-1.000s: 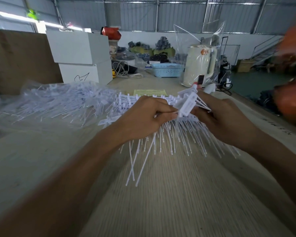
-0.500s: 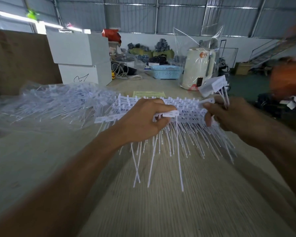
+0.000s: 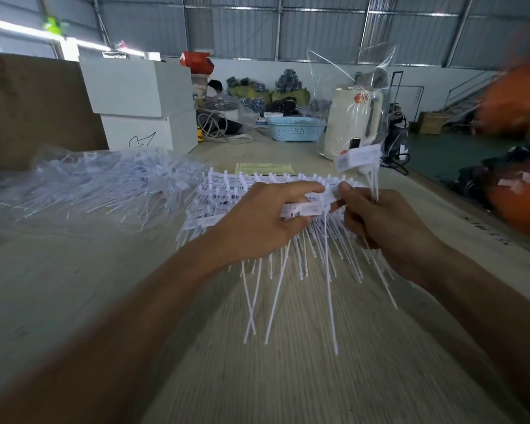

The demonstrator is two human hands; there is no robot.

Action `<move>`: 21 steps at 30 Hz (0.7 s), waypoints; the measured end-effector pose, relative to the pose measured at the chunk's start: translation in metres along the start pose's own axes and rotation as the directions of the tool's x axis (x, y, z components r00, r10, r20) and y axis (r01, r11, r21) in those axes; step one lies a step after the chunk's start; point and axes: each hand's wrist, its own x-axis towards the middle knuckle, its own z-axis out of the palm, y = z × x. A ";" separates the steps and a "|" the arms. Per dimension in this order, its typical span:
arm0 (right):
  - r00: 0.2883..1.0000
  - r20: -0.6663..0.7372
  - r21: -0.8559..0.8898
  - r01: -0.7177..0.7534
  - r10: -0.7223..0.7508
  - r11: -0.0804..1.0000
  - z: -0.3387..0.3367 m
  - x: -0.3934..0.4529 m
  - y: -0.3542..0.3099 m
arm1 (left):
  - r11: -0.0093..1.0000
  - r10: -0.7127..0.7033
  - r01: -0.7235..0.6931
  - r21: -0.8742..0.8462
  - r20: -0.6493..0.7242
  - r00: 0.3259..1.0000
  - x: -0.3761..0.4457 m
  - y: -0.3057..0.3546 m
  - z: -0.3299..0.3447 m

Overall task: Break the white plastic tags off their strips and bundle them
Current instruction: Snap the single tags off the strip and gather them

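While your left hand (image 3: 257, 221) grips the strip of tags (image 3: 303, 208), your right hand (image 3: 389, 221) pinches its end and holds loose tags (image 3: 360, 156) upright.

two bare forearms, left hand (image 3: 259, 221), right hand (image 3: 389, 224), no sleeves or jewellery

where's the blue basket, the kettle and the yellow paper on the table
blue basket (image 3: 296, 130), head view, on its perforated front wall
kettle (image 3: 348, 123), head view, on its cream body under the plastic wrap
yellow paper (image 3: 265, 168), head view, on the sheet's middle
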 end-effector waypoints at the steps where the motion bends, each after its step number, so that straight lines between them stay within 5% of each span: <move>1: 0.999 0.040 0.014 -0.017 0.017 1.000 0.003 -0.002 -0.001 | 0.999 -0.027 0.027 -0.016 -0.010 1.000 0.000 0.000 0.002; 7: 0.981 0.180 0.011 -0.082 0.078 0.997 0.014 -0.008 -0.001 | 0.998 -0.033 0.030 -0.047 -0.067 0.997 0.001 0.001 0.007; 15: 0.993 0.045 0.111 -0.115 0.111 0.987 0.003 -0.004 -0.010 | 0.991 -0.066 0.058 -0.117 -0.063 0.996 0.002 0.005 0.002; 21: 0.991 0.079 0.137 -0.116 0.106 0.984 0.005 -0.005 -0.004 | 0.999 -0.045 0.046 0.022 -0.058 0.997 0.001 -0.006 0.002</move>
